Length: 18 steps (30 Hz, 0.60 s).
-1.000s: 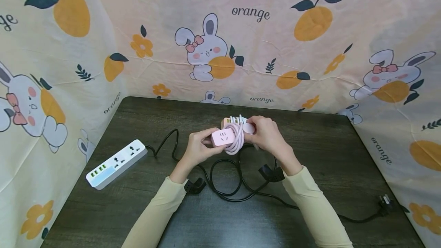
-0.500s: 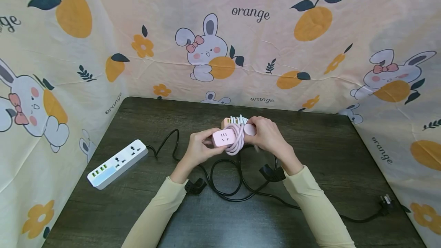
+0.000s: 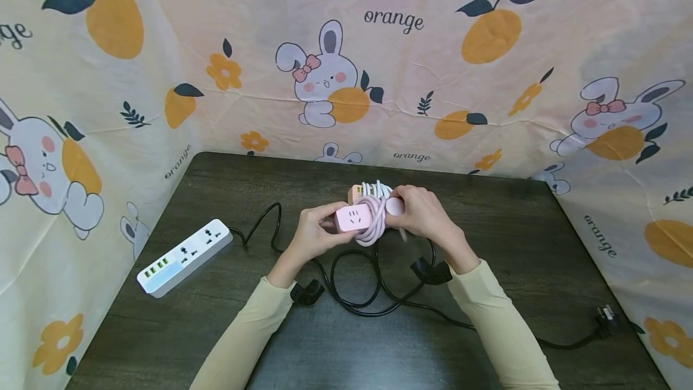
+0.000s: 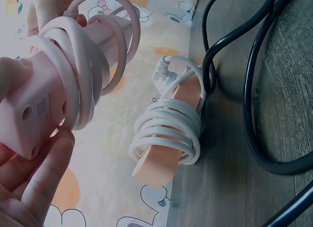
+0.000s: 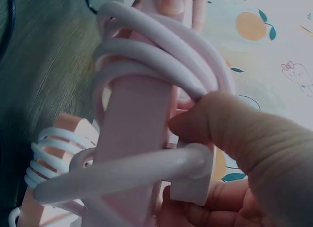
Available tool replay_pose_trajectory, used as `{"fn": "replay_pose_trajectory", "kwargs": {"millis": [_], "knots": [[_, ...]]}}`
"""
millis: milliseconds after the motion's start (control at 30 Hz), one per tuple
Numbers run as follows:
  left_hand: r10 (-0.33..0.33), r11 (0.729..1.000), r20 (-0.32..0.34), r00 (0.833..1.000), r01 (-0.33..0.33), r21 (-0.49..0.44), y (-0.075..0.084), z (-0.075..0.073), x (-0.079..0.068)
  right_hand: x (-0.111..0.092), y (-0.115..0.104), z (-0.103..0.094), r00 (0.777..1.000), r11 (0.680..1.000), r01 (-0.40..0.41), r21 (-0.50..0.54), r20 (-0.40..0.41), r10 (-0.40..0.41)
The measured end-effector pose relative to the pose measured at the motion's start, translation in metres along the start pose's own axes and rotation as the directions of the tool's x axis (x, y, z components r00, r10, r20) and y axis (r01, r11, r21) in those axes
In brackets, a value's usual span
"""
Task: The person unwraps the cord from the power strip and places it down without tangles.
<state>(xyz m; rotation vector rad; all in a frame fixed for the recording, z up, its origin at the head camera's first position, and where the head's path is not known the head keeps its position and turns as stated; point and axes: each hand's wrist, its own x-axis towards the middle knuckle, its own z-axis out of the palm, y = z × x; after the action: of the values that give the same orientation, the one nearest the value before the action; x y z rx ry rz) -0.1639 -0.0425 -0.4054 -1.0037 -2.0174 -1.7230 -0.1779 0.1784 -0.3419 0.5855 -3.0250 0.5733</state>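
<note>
Your left hand (image 3: 313,229) grips the pink power strip (image 3: 353,218) by its left end, your right hand (image 3: 425,214) its plug (image 3: 395,206), a likely light, rigid body best held clear of springy cord (image 3: 373,230).

Remotely, I saw a white power strip (image 3: 184,259) at left on the dark table (image 3: 514,233), black cable (image 3: 373,315) looping rightward, a peach strip (image 4: 157,164) farther off, rabbit-printed cloth (image 3: 243,17) beyond.

Free table (image 3: 346,357) between the sleeves (image 3: 246,333), looped black cable (image 3: 370,315) before the pink power strip (image 3: 353,219).
</note>
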Motion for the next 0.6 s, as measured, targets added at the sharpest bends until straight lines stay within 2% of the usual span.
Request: {"fn": "replay_pose_trajectory", "kwargs": {"millis": [200, 367, 500, 600], "knots": [[-0.012, 1.000, 0.000, 1.000, 0.012, 0.008, -0.001, 0.000, 0.000, -0.003, 0.002, 0.002, 0.999, 0.999, 0.014, 0.036, -0.034, -0.013], [-0.058, 0.998, -0.022, 0.998, 0.057, -0.012, -0.005, -0.001, -0.004, -0.009, 0.004, 0.001, 0.989, 0.989, 0.033, 0.142, -0.149, -0.012], [-0.090, 0.996, -0.061, 0.994, 0.089, -0.004, -0.006, -0.005, -0.006, -0.019, 0.002, 0.002, 0.957, 0.980, 0.126, 0.157, -0.281, -0.078], [-0.099, 0.995, -0.086, 0.991, 0.100, 0.006, -0.005, -0.008, -0.005, -0.029, 0.000, 0.010, 0.906, 0.965, 0.202, 0.168, -0.406, -0.119]]}}
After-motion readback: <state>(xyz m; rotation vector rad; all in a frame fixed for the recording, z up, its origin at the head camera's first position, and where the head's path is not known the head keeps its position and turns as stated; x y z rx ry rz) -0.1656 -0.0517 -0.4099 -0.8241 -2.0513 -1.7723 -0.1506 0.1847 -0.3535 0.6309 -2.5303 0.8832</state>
